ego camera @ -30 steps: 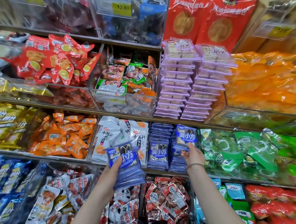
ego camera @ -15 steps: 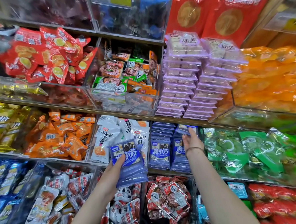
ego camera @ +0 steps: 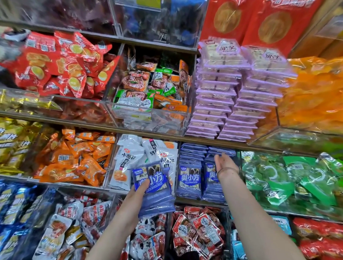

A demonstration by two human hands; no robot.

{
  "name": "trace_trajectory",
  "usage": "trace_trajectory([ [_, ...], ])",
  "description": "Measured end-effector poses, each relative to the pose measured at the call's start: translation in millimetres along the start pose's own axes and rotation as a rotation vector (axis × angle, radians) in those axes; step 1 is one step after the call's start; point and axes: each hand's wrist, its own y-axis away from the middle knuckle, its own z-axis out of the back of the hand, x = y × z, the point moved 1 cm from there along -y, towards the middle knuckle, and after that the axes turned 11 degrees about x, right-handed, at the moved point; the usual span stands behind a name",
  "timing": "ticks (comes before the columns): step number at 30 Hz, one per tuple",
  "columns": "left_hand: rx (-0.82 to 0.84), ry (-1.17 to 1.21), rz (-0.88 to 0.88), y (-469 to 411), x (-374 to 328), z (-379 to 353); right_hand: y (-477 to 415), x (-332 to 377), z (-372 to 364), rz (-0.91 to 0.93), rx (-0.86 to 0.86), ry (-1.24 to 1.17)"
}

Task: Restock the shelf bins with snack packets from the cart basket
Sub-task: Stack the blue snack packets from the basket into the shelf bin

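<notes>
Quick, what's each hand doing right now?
Left hand: grips a stack of blue plastic snack packets.
Right hand: open, fingers straight, holding nothing.

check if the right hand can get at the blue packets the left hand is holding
Likely yes: the right hand is open, and the stack of blue packets in the left hand is close beside it with nothing between.

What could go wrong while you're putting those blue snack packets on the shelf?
The left hand holds a fanned bundle of blue packets by one side, so the bottom ones might slide out and drop. The right hand touches the top of the right pile, which already reaches close to the shelf above it. Squeezing more in could tip that pile forward.
</notes>
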Motion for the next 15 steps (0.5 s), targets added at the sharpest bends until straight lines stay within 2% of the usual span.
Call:
trace_trajectory([
  [2,0.003,0.073,-0.014,1,-1,-3,22,-15,3,0.013,-0.010,0.162],
  [3,0.021,0.125,-0.025,0,-1,-5,35,-26,4,0.021,0.059,0.242],
  [6,0.045,0.205,-0.055,-1,1,-12,83,-56,0,0.010,0.397,0.485],
  [8,0.062,0.168,-0.065,0,4,-16,108,-71,-2,0.004,0.571,0.696],
  [11,0.099,0.032,-0.053,4,7,-23,122,-84,-1,0.092,0.573,0.817],
  [15,0.070,-0.011,-0.033,7,11,-19,122,-83,9,0.069,0.538,0.640],
])
